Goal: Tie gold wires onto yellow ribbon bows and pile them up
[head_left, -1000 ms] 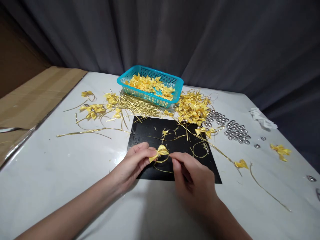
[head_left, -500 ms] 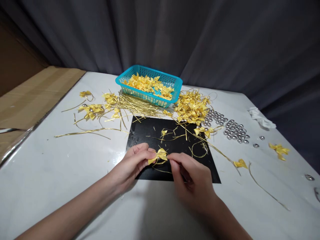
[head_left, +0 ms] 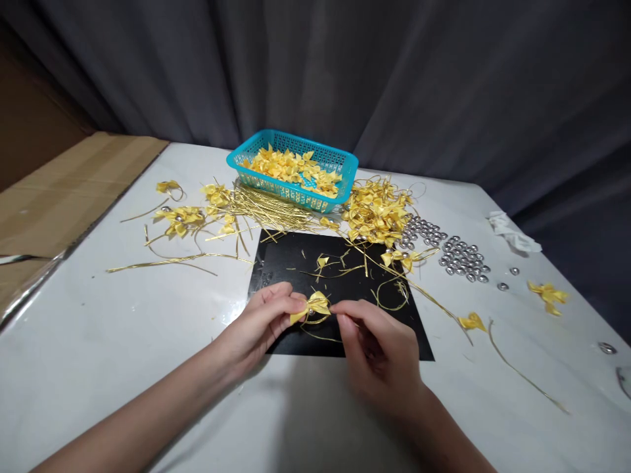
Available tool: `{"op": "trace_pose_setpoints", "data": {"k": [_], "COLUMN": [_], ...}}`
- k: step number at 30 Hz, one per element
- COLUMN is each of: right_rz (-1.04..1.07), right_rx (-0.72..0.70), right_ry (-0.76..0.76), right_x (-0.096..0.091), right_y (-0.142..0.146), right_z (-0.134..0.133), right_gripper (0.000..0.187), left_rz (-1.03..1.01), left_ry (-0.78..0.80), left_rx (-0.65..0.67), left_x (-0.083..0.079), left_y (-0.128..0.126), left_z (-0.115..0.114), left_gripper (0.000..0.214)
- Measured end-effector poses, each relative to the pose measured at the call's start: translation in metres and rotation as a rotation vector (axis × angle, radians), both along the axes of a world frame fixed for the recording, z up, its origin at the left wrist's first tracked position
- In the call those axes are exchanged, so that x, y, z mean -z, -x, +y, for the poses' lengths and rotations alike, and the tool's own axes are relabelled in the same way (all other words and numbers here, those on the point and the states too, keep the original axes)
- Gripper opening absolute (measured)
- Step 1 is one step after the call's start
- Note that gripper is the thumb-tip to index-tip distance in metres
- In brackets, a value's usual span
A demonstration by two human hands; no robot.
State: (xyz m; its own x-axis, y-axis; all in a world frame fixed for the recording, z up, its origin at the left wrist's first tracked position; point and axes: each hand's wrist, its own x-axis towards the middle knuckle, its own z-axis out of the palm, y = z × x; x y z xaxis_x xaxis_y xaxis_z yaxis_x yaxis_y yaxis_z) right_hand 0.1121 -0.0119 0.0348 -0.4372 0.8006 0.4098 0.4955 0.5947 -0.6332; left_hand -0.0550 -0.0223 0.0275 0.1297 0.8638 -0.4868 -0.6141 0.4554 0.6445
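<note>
Left hand (head_left: 261, 318) held the yellow bow (head_left: 319, 303) over the black mat (head_left: 348, 286), at the frame's lower centre, while the right hand (head_left: 384, 341), pinching the gold cord (head_left: 318, 321), had come slightly nearer, so the loop seemed narrower.

Gold wire (head_left: 319, 320) end prob. hidden w/in R hand (head_left: 382, 345).

Dark curtain (head_left: 424, 85) behind a white table (head_left: 123, 368)
</note>
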Motion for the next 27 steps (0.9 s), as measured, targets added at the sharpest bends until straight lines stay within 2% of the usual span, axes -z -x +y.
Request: {"op": "trace_pose_setpoints", "data": {"k": [27], "right_rz": [-0.015], "right_rx": [-0.03], "right_ry": [0.002], "right_x": [0.0009], "right_y": [-0.0018], "right_z": [0.0002], "right_gripper": [0.017], "left_rz": [0.003], "left_ry": [-0.074], "left_rx": [0.032], "left_x": [0.0029], "left_y": [0.0007], "left_z": [-0.001], "left_gripper": [0.043]}}
